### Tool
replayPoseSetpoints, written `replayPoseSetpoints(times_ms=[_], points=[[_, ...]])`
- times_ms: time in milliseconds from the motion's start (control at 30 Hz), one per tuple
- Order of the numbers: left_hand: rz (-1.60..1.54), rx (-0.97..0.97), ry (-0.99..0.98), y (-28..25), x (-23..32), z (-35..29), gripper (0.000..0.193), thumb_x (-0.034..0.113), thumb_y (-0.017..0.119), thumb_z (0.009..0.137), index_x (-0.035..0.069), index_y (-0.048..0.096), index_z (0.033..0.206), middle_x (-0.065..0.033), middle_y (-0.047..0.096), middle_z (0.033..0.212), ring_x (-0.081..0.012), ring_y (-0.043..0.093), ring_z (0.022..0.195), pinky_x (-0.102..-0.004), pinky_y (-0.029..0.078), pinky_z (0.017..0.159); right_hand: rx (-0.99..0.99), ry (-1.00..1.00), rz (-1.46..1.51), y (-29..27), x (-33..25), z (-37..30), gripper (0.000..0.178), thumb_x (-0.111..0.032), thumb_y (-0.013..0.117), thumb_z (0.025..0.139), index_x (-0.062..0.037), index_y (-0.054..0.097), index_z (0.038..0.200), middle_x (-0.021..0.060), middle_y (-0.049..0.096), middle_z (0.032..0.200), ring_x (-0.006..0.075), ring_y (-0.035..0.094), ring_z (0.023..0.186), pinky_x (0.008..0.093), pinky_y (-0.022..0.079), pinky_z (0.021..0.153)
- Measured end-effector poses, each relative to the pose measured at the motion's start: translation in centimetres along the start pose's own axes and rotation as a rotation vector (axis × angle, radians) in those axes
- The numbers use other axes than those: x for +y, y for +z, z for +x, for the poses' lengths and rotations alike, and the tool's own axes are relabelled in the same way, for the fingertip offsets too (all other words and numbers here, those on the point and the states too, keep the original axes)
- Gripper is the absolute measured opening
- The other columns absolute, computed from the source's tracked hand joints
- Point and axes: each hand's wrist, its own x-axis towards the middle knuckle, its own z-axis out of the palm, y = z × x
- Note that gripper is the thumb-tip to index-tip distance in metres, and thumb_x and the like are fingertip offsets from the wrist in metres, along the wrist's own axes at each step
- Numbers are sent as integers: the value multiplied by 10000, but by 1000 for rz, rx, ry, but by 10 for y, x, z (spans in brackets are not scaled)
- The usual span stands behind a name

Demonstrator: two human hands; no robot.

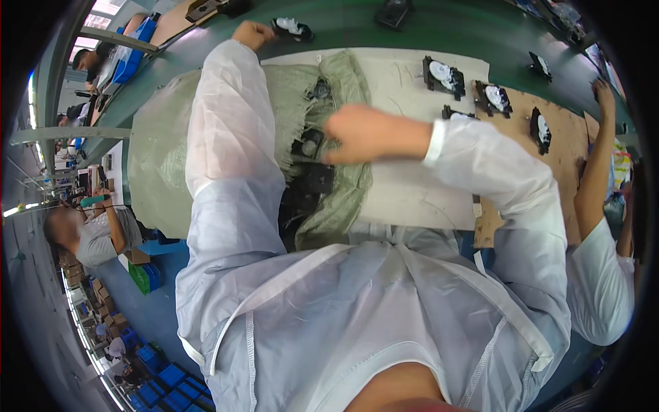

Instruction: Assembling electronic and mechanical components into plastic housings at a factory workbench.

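My left hand (252,34) reaches out over the green belt at the top, its fingers curled together. Just right of its fingertips lies a black part with a silver-white piece on top (293,29); whether they touch is unclear. My right hand (374,134) is at the mouth of a green woven sack (161,154), thumb and fingers apart. Beside those fingertips, dark parts (309,182) show inside the frayed opening. To the right, similar black and white parts (445,75) (493,98) lie on a pale sheet and a wooden board (508,178).
Along the far side runs the green belt (343,31), carrying a dark block (393,12) and another part (540,66). A co-worker's arm (596,165) reaches in at the right. Metal frame bars (75,134) and another person (103,233) are at the left.
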Motion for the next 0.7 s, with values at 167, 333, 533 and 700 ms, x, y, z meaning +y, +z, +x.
replayPoseSetpoints(times_ms=[167,333,533,700], points=[[357,99,23,-54,95,9,197,158,728,828,-17,723,917,-127,692,781,-270,592,627,-336,502,636,-12,17,-4,54,-29,-8,467,-375,777,728,25,642,929,193,665,937,385,639,825,437,536,720],[365,549,368,-87,198,-42,183,134,711,850,-43,716,896,-129,700,779,-271,600,610,-340,508,635,234,11,18,41,-26,-23,504,-320,815,705,23,637,1029,178,643,1022,356,630,903,404,534,788],[-659,990,341,-81,272,-86,214,142,698,872,-67,713,914,-62,686,758,-150,581,596,-258,474,592,635,-33,446,-32,-24,-78,586,-197,834,713,1,601,1213,124,616,1076,270,609,989,341,505,897],[-888,1007,455,-46,333,-125,248,165,551,938,-7,676,1066,-81,691,930,-156,627,796,-249,493,742,1125,-247,879,-58,6,-107,580,-202,781,787,-7,568,1289,88,609,1047,165,572,905,268,492,804]])
